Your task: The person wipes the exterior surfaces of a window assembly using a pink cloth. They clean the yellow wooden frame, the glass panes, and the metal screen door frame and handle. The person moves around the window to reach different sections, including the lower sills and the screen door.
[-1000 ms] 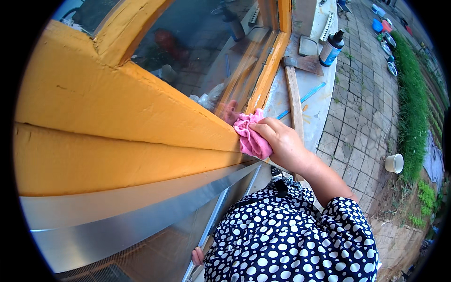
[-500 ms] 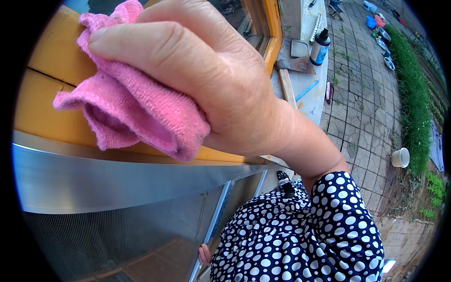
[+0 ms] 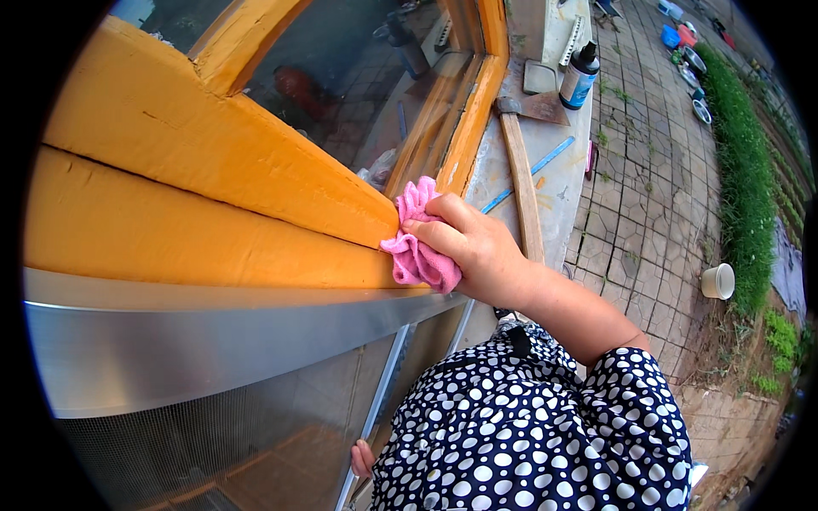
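Black-and-white polka-dot cloth garment (image 3: 520, 434): I see it closest, filling the lower middle of my view.
Left hand (image 3: 363, 458): only a few fingers show, beside the garment at the edge of a grey mesh-panelled door (image 3: 256, 443); I cannot tell whether they grip it.
Right hand (image 3: 486, 255): well apart from the left, thumb and fingers clamped on the rag.
Crumpled pink fabric rag (image 3: 417, 251): I find it pressed at the near corner of the yellow-orange painted wooden window frame (image 3: 213, 162).
Long wooden-handled axe (image 3: 519, 175): it lies on the pale stained ledge (image 3: 554, 226), across a thin blue strip (image 3: 554, 156).
Dark-capped bottle with a blue label (image 3: 577, 83): beside the axe's blade.
White round bucket (image 3: 718, 282): farther right, on grey paving (image 3: 635, 221) near green grass (image 3: 737, 170).
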### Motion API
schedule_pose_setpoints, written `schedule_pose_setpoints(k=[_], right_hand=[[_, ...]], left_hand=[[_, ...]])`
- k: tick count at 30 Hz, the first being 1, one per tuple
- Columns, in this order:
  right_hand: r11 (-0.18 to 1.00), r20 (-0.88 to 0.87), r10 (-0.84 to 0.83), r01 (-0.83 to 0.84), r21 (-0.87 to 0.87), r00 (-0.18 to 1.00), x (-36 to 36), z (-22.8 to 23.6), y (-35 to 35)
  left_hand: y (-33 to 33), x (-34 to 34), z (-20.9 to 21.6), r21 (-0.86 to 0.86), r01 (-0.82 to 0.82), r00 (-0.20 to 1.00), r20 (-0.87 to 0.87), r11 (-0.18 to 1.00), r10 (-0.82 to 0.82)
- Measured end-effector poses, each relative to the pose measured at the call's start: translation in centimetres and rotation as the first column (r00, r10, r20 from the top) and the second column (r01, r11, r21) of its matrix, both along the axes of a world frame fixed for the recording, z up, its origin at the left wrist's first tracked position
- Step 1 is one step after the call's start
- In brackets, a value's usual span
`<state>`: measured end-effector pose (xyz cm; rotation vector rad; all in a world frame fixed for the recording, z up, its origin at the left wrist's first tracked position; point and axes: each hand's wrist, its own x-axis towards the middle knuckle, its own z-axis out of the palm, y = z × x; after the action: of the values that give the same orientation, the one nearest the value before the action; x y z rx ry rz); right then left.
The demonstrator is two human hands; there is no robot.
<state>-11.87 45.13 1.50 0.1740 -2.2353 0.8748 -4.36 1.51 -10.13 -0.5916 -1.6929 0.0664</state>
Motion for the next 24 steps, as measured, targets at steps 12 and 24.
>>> schedule_pose_setpoints(k=[12,24], right_hand=[[0.996,-0.282,0.038,-0.061,-0.073,0.959,0.6,3.8,0.6],[0.994,-0.764,0.073,-0.11,0.003,0.641,-7.0,13.3,-0.7]], left_hand=[[1.8,-0.1,0.0,0.023,-0.029,0.999,-0.044,0.999,0.03],[4.7,-1.7,0.7,0.05,-0.007,0.996,-0.091,0.999,0.012]])
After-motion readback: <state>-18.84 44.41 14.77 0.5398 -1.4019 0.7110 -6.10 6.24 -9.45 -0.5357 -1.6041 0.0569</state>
